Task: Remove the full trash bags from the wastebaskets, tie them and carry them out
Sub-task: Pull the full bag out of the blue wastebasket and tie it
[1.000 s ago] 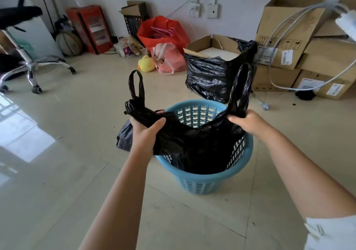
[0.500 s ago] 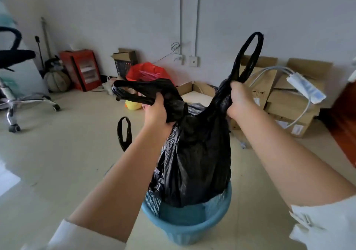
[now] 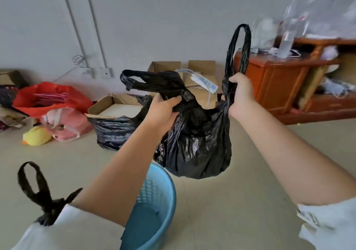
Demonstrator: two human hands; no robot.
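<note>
Two hands, left hand (image 3: 163,109) and right hand (image 3: 240,93), fingers gripping black trash bag (image 3: 198,143) handles, hanging above beige floor (image 3: 240,201); blue wastebasket (image 3: 154,207) below, wooden cabinet (image 3: 279,84) against wall.

Trash bag (image 3: 194,143) above floor, right of wastebasket (image 3: 154,207); cardboard boxes (image 3: 200,70) behind; cabinet (image 3: 279,84) right.
</note>
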